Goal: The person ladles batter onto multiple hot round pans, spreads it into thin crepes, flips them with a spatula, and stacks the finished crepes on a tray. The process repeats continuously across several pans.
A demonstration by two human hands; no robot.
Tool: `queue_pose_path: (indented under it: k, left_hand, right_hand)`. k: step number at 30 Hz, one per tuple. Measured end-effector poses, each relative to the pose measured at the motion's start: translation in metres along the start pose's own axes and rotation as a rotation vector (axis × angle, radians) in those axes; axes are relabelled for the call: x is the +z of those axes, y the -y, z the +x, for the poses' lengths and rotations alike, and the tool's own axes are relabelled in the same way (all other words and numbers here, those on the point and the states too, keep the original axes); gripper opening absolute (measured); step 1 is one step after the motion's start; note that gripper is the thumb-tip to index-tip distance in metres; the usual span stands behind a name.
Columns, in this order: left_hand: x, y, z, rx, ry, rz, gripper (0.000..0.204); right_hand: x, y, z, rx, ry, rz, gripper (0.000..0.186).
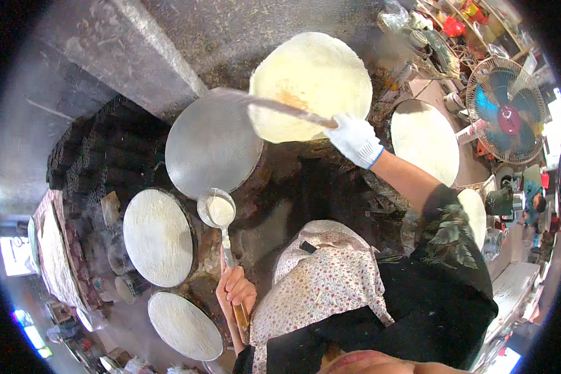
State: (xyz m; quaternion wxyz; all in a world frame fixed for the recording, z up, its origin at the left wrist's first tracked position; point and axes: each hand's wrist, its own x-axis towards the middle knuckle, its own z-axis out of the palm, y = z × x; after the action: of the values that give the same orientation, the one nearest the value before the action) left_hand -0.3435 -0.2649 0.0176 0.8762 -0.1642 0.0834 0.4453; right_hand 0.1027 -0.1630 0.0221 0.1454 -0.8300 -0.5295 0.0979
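Note:
My left hand (235,290), bare, is wrapped round the handle of a ladle (218,210) that holds pale batter. The ladle's bowl is just below the near edge of a bare grey round griddle (209,153). My right hand (355,142), in a white knit glove with a blue cuff, grips a long, flat wooden stick (293,111). Blurred toward its far end, the stick reaches left across a large pale-yellow flatbread (311,75) to the bare griddle. A browned patch shows on this flatbread near the stick; whether they touch I cannot tell.
More round griddles bear pale flatbreads: one at left (159,237), one lower left (186,325), and others at right (425,140) (474,215). A standing fan (506,111) with blue blades is at far right. Dark stacked material (106,149) lies left of the bare griddle.

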Motion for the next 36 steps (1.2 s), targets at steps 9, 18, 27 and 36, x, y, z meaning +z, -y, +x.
queue_pose_path:
  k: [9,18,27,36]
  left_hand:
    - [0.036,0.040,0.083,0.022,-0.115,0.220,0.056]
    - [0.076,0.117,0.214,0.029,-0.100,0.146,0.057]
    - [0.096,0.148,0.274,0.080,-0.151,0.148,0.054]
    - [0.095,0.164,0.302,0.122,-0.133,0.084,0.055]
  right_hand:
    - [0.108,-0.223,0.116,0.176,-0.173,0.775,0.027]
    - [0.016,-0.269,0.191,0.154,-0.150,1.144,0.030]
    - [-0.062,-0.220,0.311,0.050,-0.065,0.382,0.049]
    - [0.025,-0.192,0.513,-0.442,0.031,-0.286,0.044]
